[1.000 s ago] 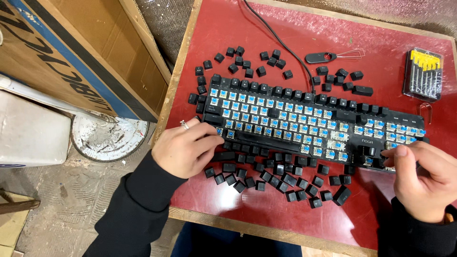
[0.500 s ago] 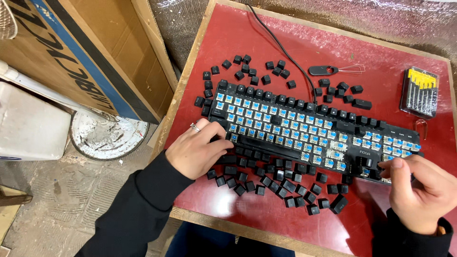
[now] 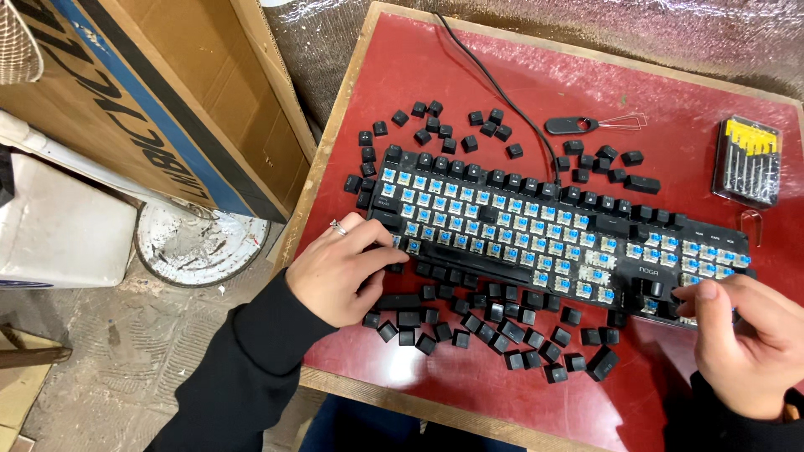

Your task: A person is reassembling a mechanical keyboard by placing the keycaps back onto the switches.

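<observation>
While both hands grip the keyboard | left hand curled on its near-left edge | right hand pinching its near-right corner | loose keycaps near

keyboard: a black body is seen, dotted with rows of light blue switches where caps are off
loose keycaps: black throughout, scattered on the red
table: a deep red top is shown, edged by a pale wooden rim
cable: black
keycap puller: a black handle with bare silver wire
screwdriver set: yellow handles are held in a dark clear case
left hand: a silver ring is worn; the sleeve is black
right hand: a black sleeve is worn
cardboard box: brown, crossed by a blue stripe and black lettering
round lid: white, smeared with grey
</observation>
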